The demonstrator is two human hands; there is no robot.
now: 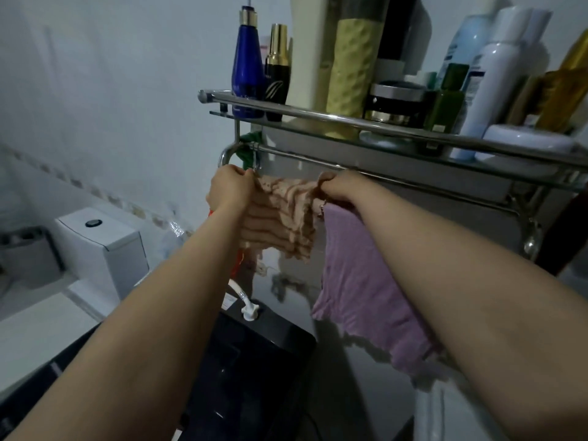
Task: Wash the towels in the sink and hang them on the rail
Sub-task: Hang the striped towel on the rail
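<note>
A beige towel with brown stripes hangs over the left end of a chrome rail under a glass shelf. My left hand grips its left top corner and my right hand grips its right top corner, both up at the rail. Just to the right, a lilac towel hangs from the same rail, partly hidden behind my right forearm. The sink is not in view.
The glass shelf above the rail is crowded with bottles and jars, among them a blue bottle. A chrome ring holds something green at the rail's left end. Below stand a black appliance and, left, a white toilet cistern.
</note>
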